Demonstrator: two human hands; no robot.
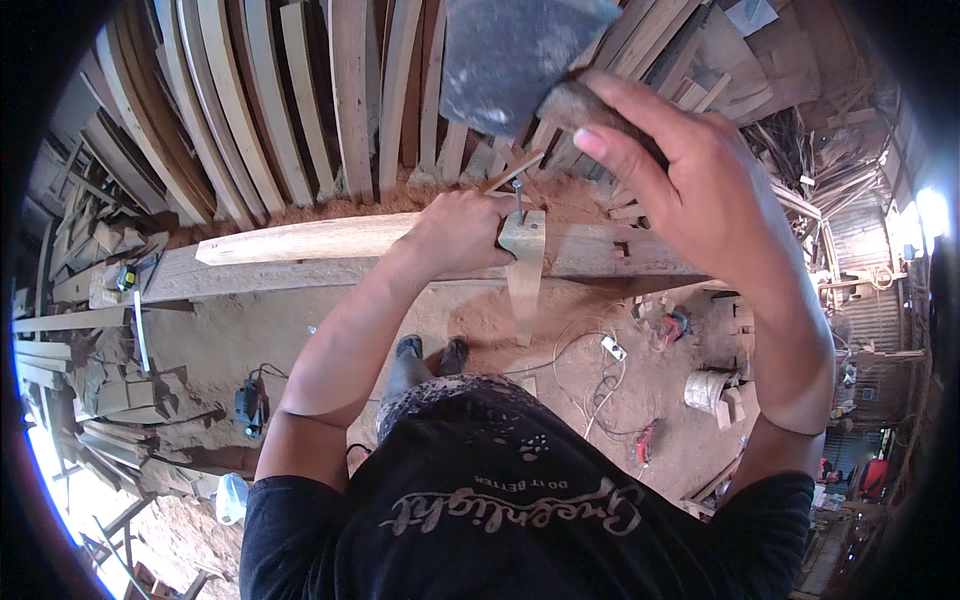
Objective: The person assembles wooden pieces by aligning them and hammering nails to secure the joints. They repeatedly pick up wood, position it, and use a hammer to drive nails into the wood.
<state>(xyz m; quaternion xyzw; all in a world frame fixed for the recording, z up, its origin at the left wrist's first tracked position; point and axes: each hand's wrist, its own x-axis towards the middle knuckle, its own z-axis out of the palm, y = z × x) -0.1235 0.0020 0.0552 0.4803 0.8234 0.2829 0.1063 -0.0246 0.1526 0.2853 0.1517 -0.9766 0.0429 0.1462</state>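
My right hand (690, 165) is raised above the beam, its fingers wrapped round the short wooden handle of a mallet. The mallet's big, dark, worn block head (520, 65) is close to the camera. Lower down, my left hand (455, 232) is closed around a thin upright metal nail (518, 188) with a round head. That nail stands over a pale tapered wood piece (526, 262), which lies crosswise on the long beam (600, 250). A lighter plank (310, 238) lies along the beam, its right end hidden by my left hand. The nail's tip cannot be made out.
Many boards (350, 100) lean side by side beyond the beam. A tape measure (127, 277) lies at its left end. On the dusty floor are a dark power tool (250, 405), red tools (647, 440), a white power strip (613, 348) with cables, and a bucket (705, 392).
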